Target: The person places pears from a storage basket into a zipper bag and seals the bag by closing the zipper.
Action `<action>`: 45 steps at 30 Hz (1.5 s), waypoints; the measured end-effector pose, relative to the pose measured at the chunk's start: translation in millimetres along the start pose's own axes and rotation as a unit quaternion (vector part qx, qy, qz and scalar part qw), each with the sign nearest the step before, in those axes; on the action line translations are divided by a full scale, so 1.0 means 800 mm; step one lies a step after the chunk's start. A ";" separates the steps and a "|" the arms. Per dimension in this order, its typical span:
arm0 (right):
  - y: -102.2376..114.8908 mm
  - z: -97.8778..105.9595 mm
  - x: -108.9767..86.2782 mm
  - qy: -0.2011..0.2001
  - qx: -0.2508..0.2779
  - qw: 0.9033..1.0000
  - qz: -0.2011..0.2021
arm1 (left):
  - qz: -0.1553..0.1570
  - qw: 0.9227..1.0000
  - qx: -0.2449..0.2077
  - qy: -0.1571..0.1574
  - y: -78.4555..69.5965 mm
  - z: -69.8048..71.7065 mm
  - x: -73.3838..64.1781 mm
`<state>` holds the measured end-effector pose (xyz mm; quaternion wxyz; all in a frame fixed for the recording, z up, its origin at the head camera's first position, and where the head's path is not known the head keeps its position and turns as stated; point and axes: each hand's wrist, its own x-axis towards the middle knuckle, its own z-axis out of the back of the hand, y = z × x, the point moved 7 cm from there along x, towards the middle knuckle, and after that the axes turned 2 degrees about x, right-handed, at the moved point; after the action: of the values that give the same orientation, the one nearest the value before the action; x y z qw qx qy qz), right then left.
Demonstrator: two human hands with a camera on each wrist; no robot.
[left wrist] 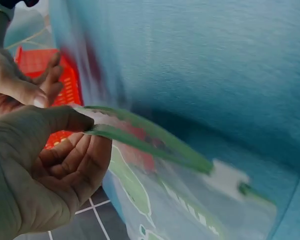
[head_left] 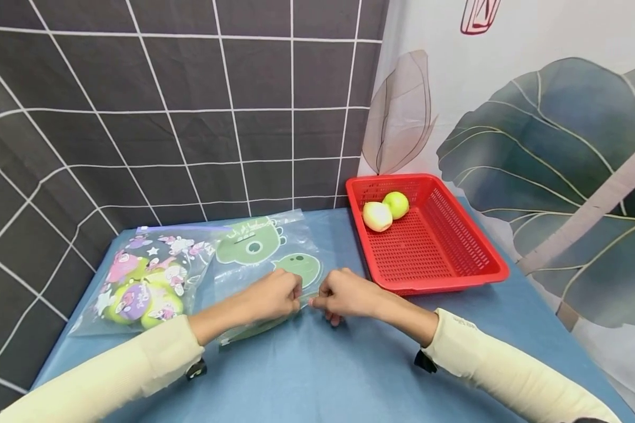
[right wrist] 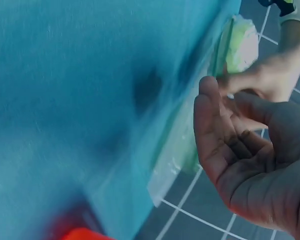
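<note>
One bare left hand [head_left: 280, 292] pinches the green zip edge [left wrist: 150, 148] of a clear plastic bag [head_left: 264, 244] printed with green cartoon creatures. Just beside it, the bare right hand [head_left: 346, 294] is loosely open, fingers slightly bent; whether it touches the bag cannot be told. The bag lies on the blue worktop [head_left: 323, 376], under and beyond the left hand. Left of both hands sits a clear, cartoon-printed plastic bag [head_left: 137, 282] with green rounded things inside. Beyond the right hand, rightward, stands a red perforated plastic basket [head_left: 420, 252] holding two round, pale-green fruits [head_left: 377, 217].
</note>
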<state>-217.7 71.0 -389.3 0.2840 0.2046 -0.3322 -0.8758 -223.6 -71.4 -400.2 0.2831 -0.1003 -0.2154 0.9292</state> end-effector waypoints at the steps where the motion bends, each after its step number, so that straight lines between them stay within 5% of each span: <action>1: -0.003 -0.003 0.000 0.002 0.022 1.000 -0.016 | 0.004 1.000 -0.012 -0.003 0.001 0.001 0.002; 10: -0.034 -0.016 0.010 -0.016 0.197 0.973 -0.118 | 0.024 0.998 -0.045 -0.026 0.015 0.009 0.024; 11: -0.035 -0.017 0.011 -0.023 0.217 0.968 -0.122 | 0.037 0.998 -0.048 -0.022 0.002 0.021 0.018; 19: -0.031 -0.014 0.020 -0.092 0.338 0.927 -0.138 | 0.075 0.993 -0.063 -0.068 -0.001 0.047 0.016; 23: -0.023 -0.005 0.026 -0.130 0.361 0.914 -0.132 | 0.103 0.989 -0.068 -0.080 -0.005 0.061 0.016; 29: -0.004 0.021 0.040 -0.160 0.331 0.923 -0.115 | 0.141 0.983 -0.081 -0.090 -0.012 0.084 0.016; 35: 0.018 0.052 0.045 -0.161 0.316 0.928 -0.115 | 0.144 0.981 -0.100 -0.086 -0.016 0.102 0.016; 45: 0.017 0.100 0.036 -0.159 0.197 0.959 -0.128 | 0.130 0.976 -0.121 -0.126 -0.012 0.138 0.010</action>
<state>-278.3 81.8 -329.4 0.0666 0.1552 -0.5100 -0.8434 -259.6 -97.7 -298.4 0.1165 -0.0427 -0.3458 0.9301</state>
